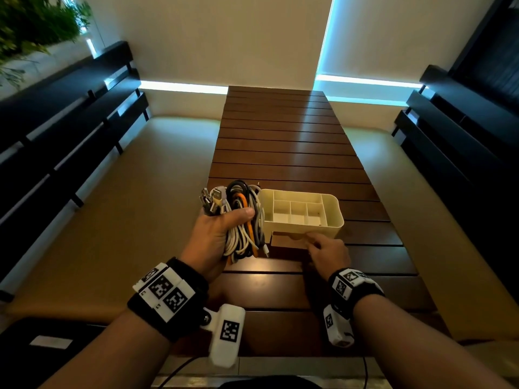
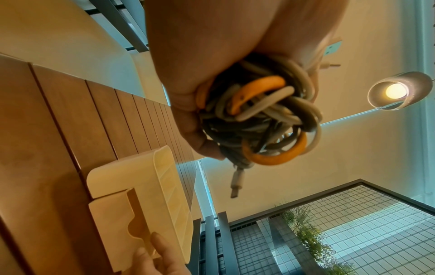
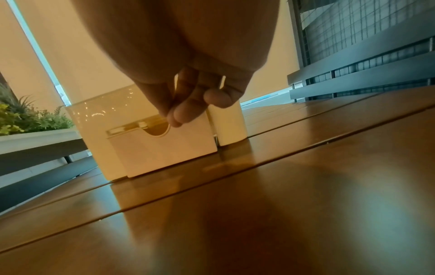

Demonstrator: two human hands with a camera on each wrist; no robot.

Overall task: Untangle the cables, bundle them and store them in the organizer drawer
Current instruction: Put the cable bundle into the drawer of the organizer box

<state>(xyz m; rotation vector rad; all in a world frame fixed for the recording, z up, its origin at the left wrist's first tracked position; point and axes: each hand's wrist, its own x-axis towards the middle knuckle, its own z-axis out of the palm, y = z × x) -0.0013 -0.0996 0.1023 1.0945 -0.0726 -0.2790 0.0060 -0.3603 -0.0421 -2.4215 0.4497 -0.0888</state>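
My left hand point(image 1: 238, 217) grips a folded bundle of cables point(image 1: 247, 234), white, grey, black and orange, held upright above the table's left edge with the plugs sticking out on top. From the left wrist, the cable bundle point(image 2: 259, 119) fills my left hand point(image 2: 193, 119). Right of it a cream organizer point(image 1: 334, 217) with open top compartments stands on the wooden table point(image 1: 280, 141). Its drawer point(image 1: 286, 240) is slid partly out toward me. My right hand point(image 1: 312, 241) pinches the drawer front point(image 3: 164, 152) at its curved notch, fingertips point(image 3: 179, 115) curled over the edge.
The slatted table runs away from me with bare boards behind the organizer point(image 3: 105, 111). Dark benches point(image 1: 70, 130) flank both sides. A planter with greenery point(image 3: 23, 119) sits at the left. A lit lamp point(image 2: 397, 92) shows in the left wrist view.
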